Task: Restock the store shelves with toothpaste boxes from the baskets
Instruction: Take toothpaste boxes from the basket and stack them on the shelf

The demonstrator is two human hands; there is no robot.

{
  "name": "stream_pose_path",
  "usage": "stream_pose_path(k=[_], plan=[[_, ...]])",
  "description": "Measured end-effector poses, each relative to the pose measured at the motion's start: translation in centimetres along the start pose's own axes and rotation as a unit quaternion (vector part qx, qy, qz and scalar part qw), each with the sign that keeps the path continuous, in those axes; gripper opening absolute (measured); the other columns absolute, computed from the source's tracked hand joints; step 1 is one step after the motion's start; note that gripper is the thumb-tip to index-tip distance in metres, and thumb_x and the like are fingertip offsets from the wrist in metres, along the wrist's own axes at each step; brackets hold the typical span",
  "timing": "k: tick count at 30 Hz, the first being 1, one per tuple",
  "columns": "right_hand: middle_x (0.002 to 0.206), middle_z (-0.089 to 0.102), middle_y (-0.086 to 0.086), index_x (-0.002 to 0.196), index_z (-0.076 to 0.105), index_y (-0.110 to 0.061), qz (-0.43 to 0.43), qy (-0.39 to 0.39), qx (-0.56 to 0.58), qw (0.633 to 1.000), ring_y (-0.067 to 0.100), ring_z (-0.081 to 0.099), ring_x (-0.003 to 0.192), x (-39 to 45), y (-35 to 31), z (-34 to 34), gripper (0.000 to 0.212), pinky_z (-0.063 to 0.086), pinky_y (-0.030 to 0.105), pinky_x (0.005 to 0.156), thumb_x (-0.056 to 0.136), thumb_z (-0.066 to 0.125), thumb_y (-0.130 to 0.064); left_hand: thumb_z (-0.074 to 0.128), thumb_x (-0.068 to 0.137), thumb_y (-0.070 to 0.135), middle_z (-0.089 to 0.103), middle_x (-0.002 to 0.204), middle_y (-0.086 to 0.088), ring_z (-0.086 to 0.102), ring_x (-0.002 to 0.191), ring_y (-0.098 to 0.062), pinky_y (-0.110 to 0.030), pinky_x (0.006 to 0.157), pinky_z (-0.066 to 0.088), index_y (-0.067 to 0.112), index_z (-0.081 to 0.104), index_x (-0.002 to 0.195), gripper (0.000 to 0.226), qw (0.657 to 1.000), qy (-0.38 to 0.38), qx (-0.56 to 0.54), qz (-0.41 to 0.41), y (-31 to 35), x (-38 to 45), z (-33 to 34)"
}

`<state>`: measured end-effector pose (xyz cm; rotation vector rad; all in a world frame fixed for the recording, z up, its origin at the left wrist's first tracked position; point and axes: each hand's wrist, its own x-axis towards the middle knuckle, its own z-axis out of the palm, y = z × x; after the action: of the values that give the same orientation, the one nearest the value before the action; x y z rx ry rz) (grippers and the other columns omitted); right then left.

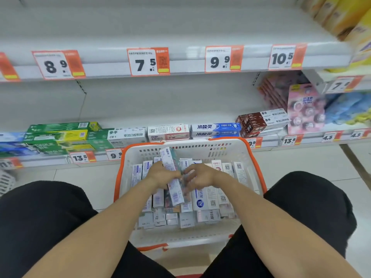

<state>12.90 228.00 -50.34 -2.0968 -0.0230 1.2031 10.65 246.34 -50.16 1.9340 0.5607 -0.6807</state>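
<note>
Both hands reach into the basket (pixel 253 157); left hand (pixel 160 174) fingers clamp a toothpaste box (pixel 172 177) to lift it, right hand (pixel 200 176) fingers curled, blurred, grip unclear.

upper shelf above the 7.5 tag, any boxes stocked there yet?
No: the upper shelf behind the 7.5 price tag is bare; toothpaste boxes sit only on the lower shelf and in the basket.

Upper shelf edge has orange price tags reading 8.9 (pixel 58 64), 7.5 (pixel 148 61), 9.9 (pixel 223 58) and 10.5 (pixel 287 56). Lower shelf edge: 13.5 (pixel 82 157), 13.8 (pixel 291 140), 4.5 (pixel 330 137). On that shelf a green box says DARLIE (pixel 46 146), a white-green one says 参半 CB-1 (pixel 126 135), and the blue boxes read 冷酸灵 (pixel 215 129). Print on the boxes in the basket is too blurry to read.
</note>
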Motion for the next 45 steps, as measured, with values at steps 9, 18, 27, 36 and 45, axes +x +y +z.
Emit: stream_pose_path(k=[9, 18, 27, 36, 45], plan=[[0.108, 0.073, 0.008, 0.127, 0.056, -0.014, -0.027, 0.014, 0.126, 0.992, 0.026, 0.072, 0.096, -3.1, -2.5, -0.2, 0.073, 0.060, 0.050, 0.083, 0.063, 0.089, -0.024, 0.074, 0.088, 0.035, 0.070, 0.112, -0.009, 0.071, 0.092, -0.025, -0.040, 0.062, 0.063, 0.011, 0.056, 0.123, 0.046, 0.981, -0.001, -0.184, 0.059, 1.6, -3.6, 0.7], [0.102, 0.073, 0.014, 0.109, 0.066, -0.005, -0.014, -0.038, 0.243, 0.969, 0.028, 0.068, 0.090, -5.7, -1.4, -2.0, 0.039, 0.055, 0.037, 0.077, 0.072, 0.067, -0.019, 0.076, 0.085, 0.028, 0.076, 0.102, -0.013, 0.074, 0.089, -0.028, -0.039, 0.063, 0.062, 0.004, 0.066, 0.111, 0.037, 0.940, 0.011, -0.334, 0.064, 2.3, -4.5, -0.2], [0.129, 0.062, 0.008, 0.128, 0.061, -0.007, 0.004, 0.203, -0.057, 0.977, 0.025, 0.061, 0.106, -1.0, 1.6, -3.2, 0.039, 0.052, 0.033, 0.088, 0.093, 0.065, -0.023, 0.091, 0.070, 0.028, 0.074, 0.097, -0.012, 0.073, 0.083, -0.029, -0.050, 0.064, 0.062, 0.013, 0.058, 0.097, 0.045, 0.961, 0.162, -0.224, 0.027, -1.3, -2.0, -1.8], [0.167, 0.002, -0.001, 0.159, 0.001, -0.024, 0.012, 0.076, -0.307, 0.949, 0.025, -0.004, 0.153, 4.8, 2.6, -1.3, 0.102, 0.005, 0.058, 0.122, 0.086, 0.071, -0.018, 0.088, 0.074, 0.024, 0.075, 0.094, -0.010, 0.074, 0.076, -0.021, -0.034, 0.049, 0.060, 0.003, 0.062, 0.108, 0.048, 0.982, 0.090, -0.166, -0.011, -2.2, -1.0, -1.6], [0.138, 0.039, 0.007, 0.140, 0.043, -0.017, -0.017, 0.095, -0.367, 0.925, 0.029, 0.028, 0.134, 4.1, 2.8, -0.3, 0.107, 0.026, 0.041, 0.114, 0.050, 0.096, -0.041, 0.085, 0.076, 0.033, 0.074, 0.098, -0.010, 0.073, 0.083, -0.025, -0.041, 0.058, 0.063, 0.004, 0.060, 0.108, 0.050, 0.980, 0.104, -0.171, 0.021, -1.5, -0.9, -1.8]])
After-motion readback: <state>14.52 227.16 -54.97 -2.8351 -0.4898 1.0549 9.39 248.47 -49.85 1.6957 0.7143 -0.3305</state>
